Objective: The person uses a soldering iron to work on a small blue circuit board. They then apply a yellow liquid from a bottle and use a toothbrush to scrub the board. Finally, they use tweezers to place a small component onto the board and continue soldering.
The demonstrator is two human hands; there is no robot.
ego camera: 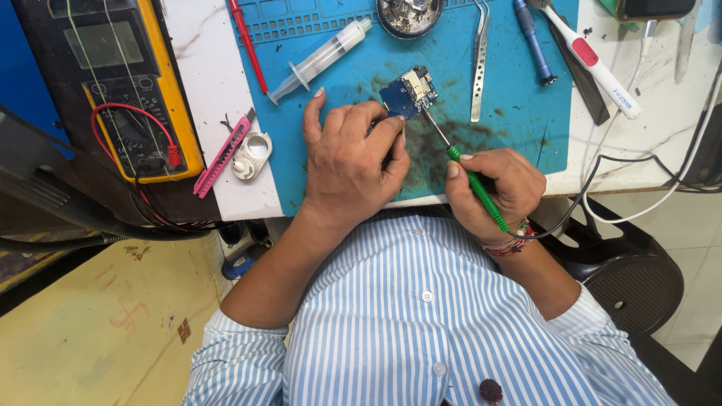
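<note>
A small blue circuit board [407, 92] lies on the blue work mat [338, 173]. My left hand [350, 162] rests on the mat just below it, fingertips pinching the board's lower edge. In my right hand [500, 188] is a green-handled soldering iron [475, 186], whose metal tip reaches up to the board's right side. A cable runs from the iron's handle off to the right.
On the mat lie a syringe [320, 60], a red probe [248, 45], tweezers [479, 64], a blue tool [534, 41], a white-and-red toothbrush [590, 60] and a round tin [408, 15]. A yellow multimeter [120, 83], a pink cutter [222, 158] and a black stool [624, 278] are nearby.
</note>
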